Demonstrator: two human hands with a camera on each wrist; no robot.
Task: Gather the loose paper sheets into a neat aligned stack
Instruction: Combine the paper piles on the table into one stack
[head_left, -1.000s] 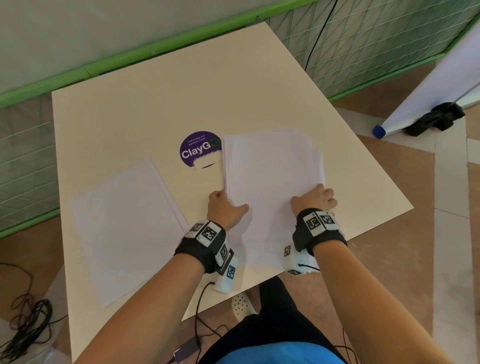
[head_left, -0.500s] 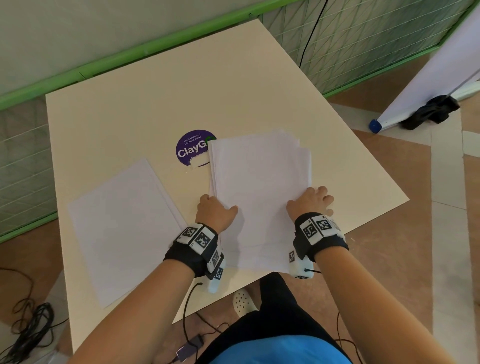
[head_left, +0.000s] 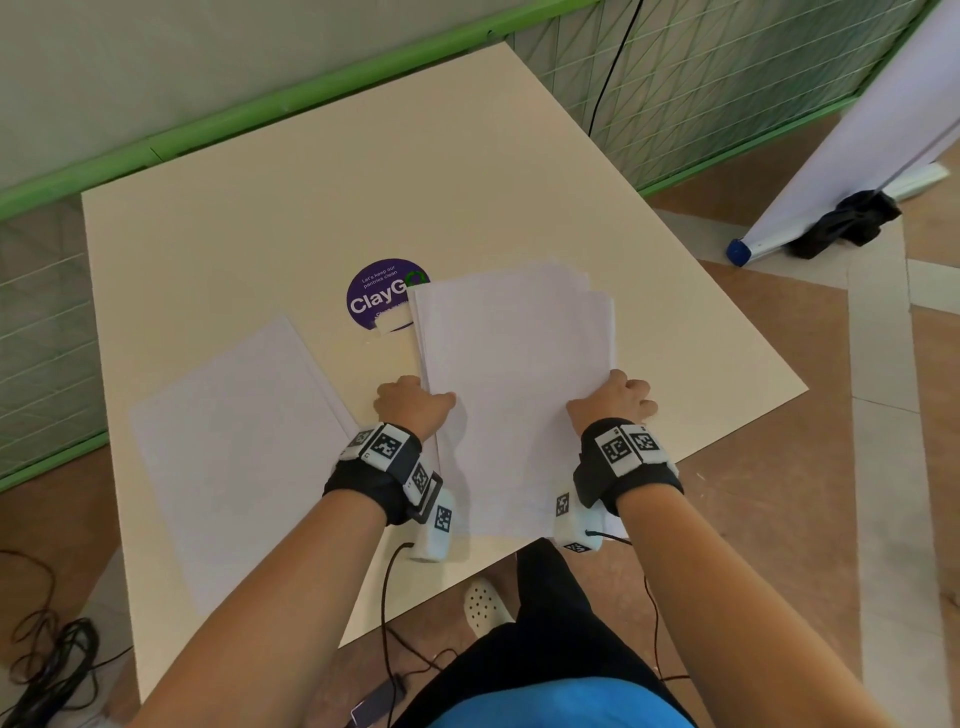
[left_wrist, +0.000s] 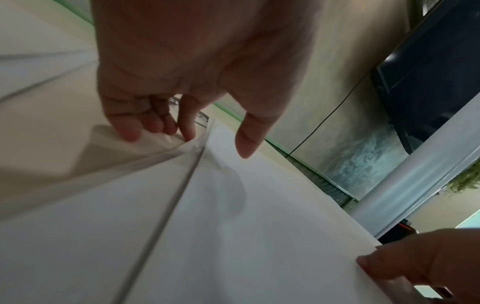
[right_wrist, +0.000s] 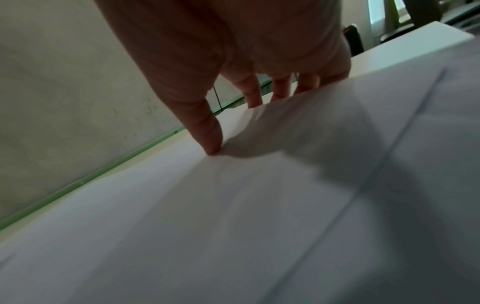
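Cream bench (head_left: 311, 171) fills the frame's middle, carrying a pile of white sheets (head_left: 514, 374) at centre, its far corners fanned out of line. Left hand (head_left: 413, 405) grasps the pile's left edge, thumb on top, fingers seemingly tucked beneath; right hand (head_left: 613, 400) grasps the right edge likewise. Lower left lies a separate sheet (head_left: 234, 441). A purple sticker (head_left: 382, 296) peeks from under the pile's upper-left corner.

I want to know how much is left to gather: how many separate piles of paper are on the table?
2. One pile of sheets lies between the left hand and right hand, its far edges uneven. The other pile lies to its left, untouched. The sheets within each cannot be counted.
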